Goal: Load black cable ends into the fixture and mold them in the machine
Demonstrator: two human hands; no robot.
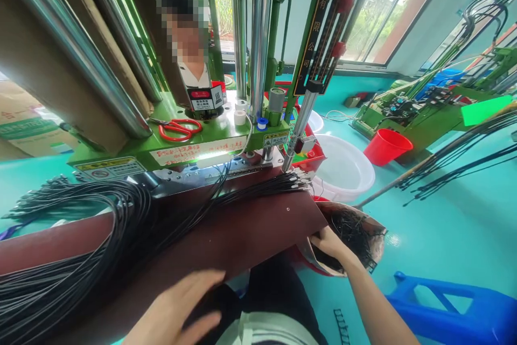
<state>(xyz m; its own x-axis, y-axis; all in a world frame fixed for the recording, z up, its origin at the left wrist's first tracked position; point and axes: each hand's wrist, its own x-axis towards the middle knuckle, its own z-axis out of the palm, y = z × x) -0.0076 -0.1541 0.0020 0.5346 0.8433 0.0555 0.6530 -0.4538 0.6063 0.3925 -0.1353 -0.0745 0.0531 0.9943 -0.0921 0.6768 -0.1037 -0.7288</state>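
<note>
My left hand [177, 302] hovers over the front edge of a reddish-brown board [258, 226], fingers apart and holding nothing; it is slightly blurred. At the board's right corner, my right hand [330, 243] reaches to the rim of a lined bin [378, 226] with black scraps [349, 232] inside. Its fingertips are hidden, so I cannot tell whether they grip anything. A thick looped bundle of black cables [129, 216] lies on the board's left part. More cable ends with pale tips [297, 179] lie along the back edge.
A green press [226, 132] with steel columns stands behind the board, red-handled scissors [180, 129] on its bed. To the right are a white tub [343, 164], a red bucket [388, 147], a blue stool [456, 302] and hanging black cables [456, 164]. Another person is behind the press.
</note>
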